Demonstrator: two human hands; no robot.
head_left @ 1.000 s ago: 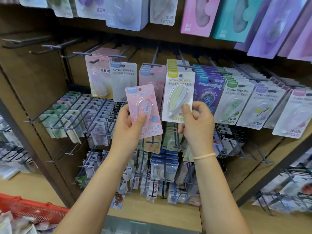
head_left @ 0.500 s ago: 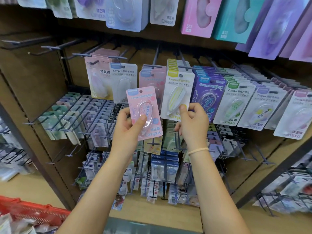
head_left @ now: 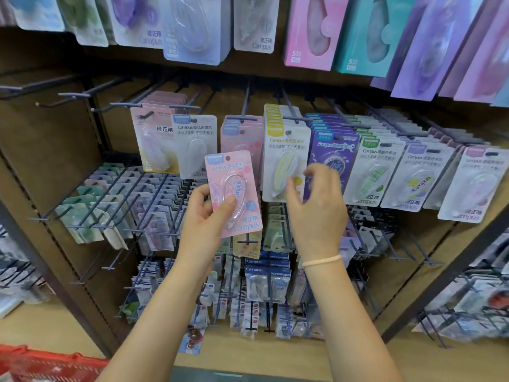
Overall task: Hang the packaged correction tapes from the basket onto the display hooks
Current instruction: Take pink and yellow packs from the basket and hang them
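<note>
The left hand is gripping a pink correction tape pack, thumb pressing on the clear blister, fingers curling behind the card. It's holding the pack upright, just in front of and slightly below the pink stack hanging on its hook. Over to the right, the right hand is hovering with loosely spread fingers, grasping nothing, right beside the yellow pack at the front of its row; whether a fingertip is touching that card is hard to say. Down past the left forearm, the red basket is peeking in at the corner.

By the look of it this pack is light, a stiff card with a slick, bulging plastic bubble. That bubble could slip under a thumb, so the bare card edges probably make the safer grip. The small punched hole near the top is sitting clear above the left hand, and that is what needs threading onto the hook tip.
</note>
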